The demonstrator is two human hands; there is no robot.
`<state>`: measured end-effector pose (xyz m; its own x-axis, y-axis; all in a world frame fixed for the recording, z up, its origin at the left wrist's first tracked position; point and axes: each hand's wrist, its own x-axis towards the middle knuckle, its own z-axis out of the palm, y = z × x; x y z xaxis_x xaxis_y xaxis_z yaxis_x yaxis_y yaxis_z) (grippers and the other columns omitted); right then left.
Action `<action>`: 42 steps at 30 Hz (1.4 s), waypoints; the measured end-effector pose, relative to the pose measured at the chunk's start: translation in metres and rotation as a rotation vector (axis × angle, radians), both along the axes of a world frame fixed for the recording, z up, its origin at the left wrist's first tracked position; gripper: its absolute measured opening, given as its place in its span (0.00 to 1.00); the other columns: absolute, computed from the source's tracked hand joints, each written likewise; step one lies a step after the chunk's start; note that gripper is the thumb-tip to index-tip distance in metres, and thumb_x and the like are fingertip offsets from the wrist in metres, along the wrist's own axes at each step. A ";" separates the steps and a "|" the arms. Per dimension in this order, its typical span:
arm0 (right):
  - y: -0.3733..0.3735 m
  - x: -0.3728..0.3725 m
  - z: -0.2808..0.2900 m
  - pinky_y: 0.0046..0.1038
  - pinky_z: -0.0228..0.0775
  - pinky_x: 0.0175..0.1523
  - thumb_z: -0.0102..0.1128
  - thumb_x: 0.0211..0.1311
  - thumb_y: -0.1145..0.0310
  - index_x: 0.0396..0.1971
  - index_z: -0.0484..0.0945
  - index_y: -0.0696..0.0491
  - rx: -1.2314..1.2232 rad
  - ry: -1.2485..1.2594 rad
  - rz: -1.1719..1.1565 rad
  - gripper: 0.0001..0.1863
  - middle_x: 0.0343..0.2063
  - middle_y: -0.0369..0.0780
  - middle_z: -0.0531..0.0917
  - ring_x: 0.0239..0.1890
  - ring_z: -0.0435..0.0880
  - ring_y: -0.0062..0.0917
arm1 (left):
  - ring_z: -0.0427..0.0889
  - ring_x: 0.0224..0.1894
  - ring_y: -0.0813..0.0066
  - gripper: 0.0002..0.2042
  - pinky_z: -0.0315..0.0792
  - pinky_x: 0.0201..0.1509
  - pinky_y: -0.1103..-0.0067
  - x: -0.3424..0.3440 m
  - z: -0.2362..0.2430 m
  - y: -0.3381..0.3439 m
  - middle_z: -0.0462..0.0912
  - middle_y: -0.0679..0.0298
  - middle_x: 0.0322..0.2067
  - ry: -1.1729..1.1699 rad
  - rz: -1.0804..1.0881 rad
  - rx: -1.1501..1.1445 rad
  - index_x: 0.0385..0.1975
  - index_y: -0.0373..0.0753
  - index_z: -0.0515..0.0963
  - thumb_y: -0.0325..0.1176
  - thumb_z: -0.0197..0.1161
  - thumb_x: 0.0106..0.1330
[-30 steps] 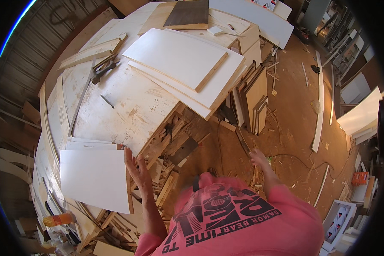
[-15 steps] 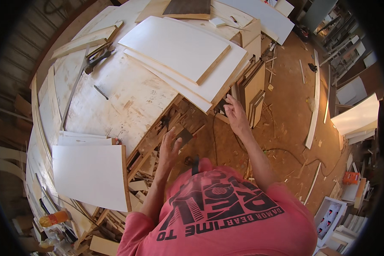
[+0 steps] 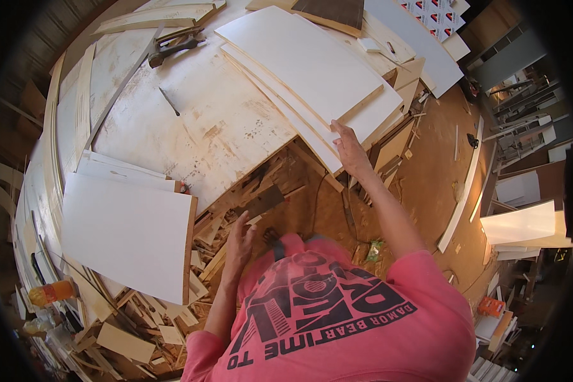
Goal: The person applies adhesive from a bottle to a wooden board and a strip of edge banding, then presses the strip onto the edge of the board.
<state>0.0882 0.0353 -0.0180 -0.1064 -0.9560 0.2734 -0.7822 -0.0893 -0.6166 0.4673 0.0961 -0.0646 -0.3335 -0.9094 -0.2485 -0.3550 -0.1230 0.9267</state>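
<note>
My right hand (image 3: 353,154) is at the near corner of the uppermost white panel (image 3: 299,60), its fingertips touching or just at the edge, fingers partly bent and not closed round it. Beneath that panel lie more white boards (image 3: 370,118) with bare wood-coloured edges, stacked slightly askew. My left hand (image 3: 239,243) hangs in the air before the workbench edge, fingers apart and holding nothing. To its left, another stack of white panels, topped by a large one (image 3: 127,235), overhangs the bench.
The worn workbench (image 3: 216,137) bears a dark hand tool (image 3: 175,49), a thin dark rod (image 3: 169,102) and long wooden strips (image 3: 86,95). Wood offcuts (image 3: 126,342) fill the space below. An orange bottle (image 3: 51,293) lies at left. A long pale strip (image 3: 463,191) crosses the brown floor.
My right hand has moved up to the corner of the uppermost white panel. My left hand has lowered slightly. The view has shifted, so the bench sits differently in the picture.
</note>
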 end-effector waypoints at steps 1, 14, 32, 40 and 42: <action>0.006 0.005 0.003 0.33 0.66 0.57 0.36 0.69 0.72 0.65 0.57 0.52 0.029 -0.054 -0.009 0.24 0.56 0.48 0.66 0.50 0.75 0.34 | 0.76 0.52 0.62 0.23 0.71 0.54 0.72 0.001 -0.001 0.002 0.73 0.51 0.53 0.017 0.030 0.016 0.62 0.38 0.64 0.35 0.55 0.67; 0.006 0.045 0.027 0.30 0.68 0.55 0.43 0.65 0.79 0.64 0.59 0.55 0.158 -0.306 0.280 0.25 0.56 0.47 0.65 0.52 0.73 0.31 | 0.78 0.49 0.67 0.21 0.72 0.51 0.74 -0.033 0.017 0.016 0.74 0.54 0.51 -0.144 0.434 -0.106 0.59 0.39 0.67 0.34 0.57 0.66; -0.092 0.272 0.004 0.34 0.61 0.61 0.47 0.67 0.68 0.63 0.59 0.54 0.209 -0.579 0.903 0.25 0.52 0.48 0.73 0.56 0.70 0.38 | 0.72 0.54 0.68 0.20 0.67 0.57 0.74 0.039 0.089 0.096 0.71 0.56 0.53 -0.516 1.175 -0.244 0.60 0.35 0.65 0.32 0.53 0.69; -0.074 0.294 -0.016 0.38 0.62 0.58 0.50 0.62 0.69 0.59 0.63 0.58 0.195 -0.610 0.889 0.25 0.43 0.50 0.76 0.50 0.70 0.42 | 0.70 0.57 0.66 0.25 0.67 0.57 0.74 0.172 0.069 0.107 0.67 0.52 0.57 -0.261 1.423 0.027 0.63 0.34 0.56 0.40 0.50 0.71; -0.070 0.292 -0.008 0.38 0.62 0.58 0.51 0.61 0.69 0.59 0.64 0.58 0.254 -0.607 0.921 0.25 0.43 0.49 0.76 0.50 0.70 0.41 | 0.71 0.55 0.66 0.26 0.69 0.55 0.72 0.184 0.068 0.098 0.69 0.54 0.56 -0.115 1.479 0.053 0.65 0.35 0.53 0.41 0.49 0.72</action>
<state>0.3799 -0.0352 -0.0264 0.6176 -0.7598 0.2035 -0.0484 -0.2949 -0.9543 0.6512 0.1945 0.0036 0.8868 -0.3878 -0.2515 0.0497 -0.4609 0.8861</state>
